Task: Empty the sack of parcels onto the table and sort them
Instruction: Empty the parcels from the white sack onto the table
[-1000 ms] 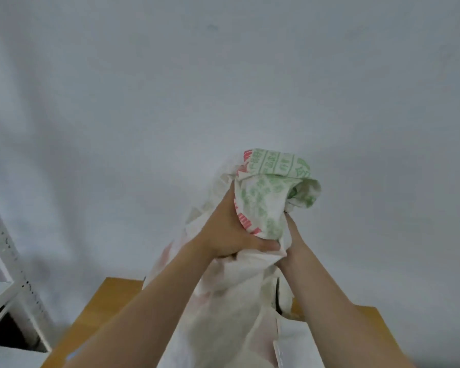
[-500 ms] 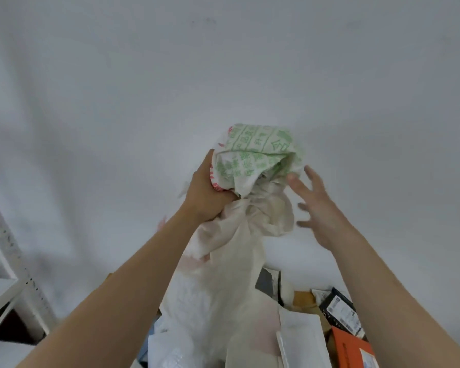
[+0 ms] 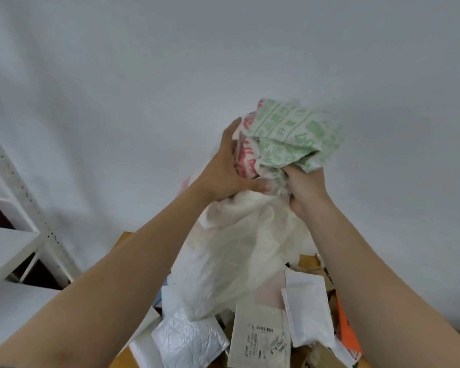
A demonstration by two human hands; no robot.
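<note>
A white woven sack (image 3: 237, 251) with green and red print hangs upside down, its bunched bottom end held high in front of me. My left hand (image 3: 229, 168) grips the bunched cloth from the left, and my right hand (image 3: 306, 187) clutches it from the right just under the green print. Below its mouth lies a heap of parcels on the wooden table (image 3: 122, 239): a silver bubble mailer (image 3: 189, 341), a beige labelled envelope (image 3: 260, 338), a white padded mailer (image 3: 308, 312) and an orange parcel (image 3: 347, 330).
A white metal shelving rack (image 3: 19, 216) stands at the left beside the table. A plain white wall fills the background behind the sack.
My right hand, open and apart from the sack half a second ago, has closed on the bunched cloth again. More parcels have come into view on the table below.
</note>
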